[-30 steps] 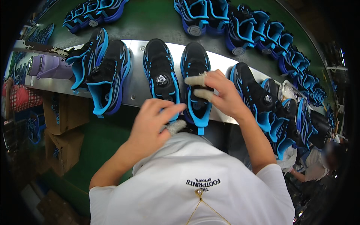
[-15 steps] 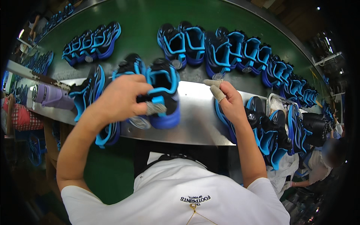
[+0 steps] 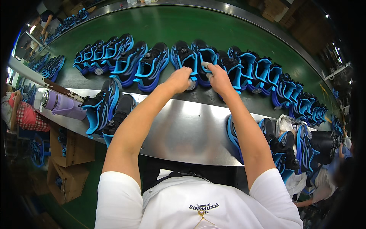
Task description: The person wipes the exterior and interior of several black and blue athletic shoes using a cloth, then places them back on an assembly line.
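Table [image 3: 152, 24] was green, and on it, near the front edge, two black and blue shoes stood side by side, their toes pointing away from the person. The left hand [image 3: 179, 79] was at the heel of the left shoe [image 3: 181, 49], with its fingers curled; the fingertips were partly hidden, so I could not tell if they pinched the heel or only touched it. The right hand [image 3: 218, 78] was at the heel of the right shoe [image 3: 199, 45], two fingers in pale covers [image 3: 206, 65] lying at the blue collar and a little apart; I could not tell if they pinched it. Both arms were stretched over a steel strip [image 3: 183, 126]. To the left and the right of these shoes, more shoes [image 3: 154, 61] of the same kind stood in a curved row. On the strip, at the left, were two other shoes [image 3: 100, 107] and a purple bottle [image 3: 65, 103]. At the right were further shoes [image 3: 303, 147], partly covered by the right forearm, and a metal tray [image 3: 278, 124].
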Tool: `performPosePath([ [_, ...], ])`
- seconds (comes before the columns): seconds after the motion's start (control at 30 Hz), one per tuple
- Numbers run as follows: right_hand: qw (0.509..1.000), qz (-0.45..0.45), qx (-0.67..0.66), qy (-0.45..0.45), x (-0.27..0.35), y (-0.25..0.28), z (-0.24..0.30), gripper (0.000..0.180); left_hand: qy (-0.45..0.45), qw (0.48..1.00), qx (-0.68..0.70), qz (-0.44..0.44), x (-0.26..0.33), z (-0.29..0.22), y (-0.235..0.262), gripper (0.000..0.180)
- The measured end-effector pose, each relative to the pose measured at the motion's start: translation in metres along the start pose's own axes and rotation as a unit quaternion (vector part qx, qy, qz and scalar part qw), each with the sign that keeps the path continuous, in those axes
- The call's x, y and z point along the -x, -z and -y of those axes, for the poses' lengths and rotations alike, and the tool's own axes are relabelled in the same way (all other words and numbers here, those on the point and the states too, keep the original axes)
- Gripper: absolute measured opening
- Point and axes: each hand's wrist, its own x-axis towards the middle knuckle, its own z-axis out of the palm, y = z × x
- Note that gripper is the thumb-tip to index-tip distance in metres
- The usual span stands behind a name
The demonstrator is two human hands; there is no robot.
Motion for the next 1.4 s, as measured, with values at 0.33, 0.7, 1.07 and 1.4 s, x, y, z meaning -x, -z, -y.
performPosePath([
  [0.33, 0.975, 0.183, -0.123, 0.028, 0.209, 0.061, 0.102, 0.046, -0.05, 0.983, 0.131, 0.121, 0.228, -0.1, 0.03, 0.023],
  [0.7, 0.995, -0.037, -0.046, 0.085, 0.185, 0.036, 0.076, 0.058, 0.042, 0.965, 0.025, -0.259, 0.218, -0.104, -0.01, 0.056],
  [1.07, 0.981, 0.125, -0.101, 0.107, 0.184, 0.053, 0.07, 0.043, -0.027, 0.991, 0.056, -0.121, 0.206, -0.098, 0.0, 0.054],
  [1.4, 0.977, 0.078, 0.034, 0.196, 0.215, 0.029, 0.081, 0.019, -0.041, 0.989, -0.121, -0.075, 0.233, -0.118, -0.016, 0.05],
])
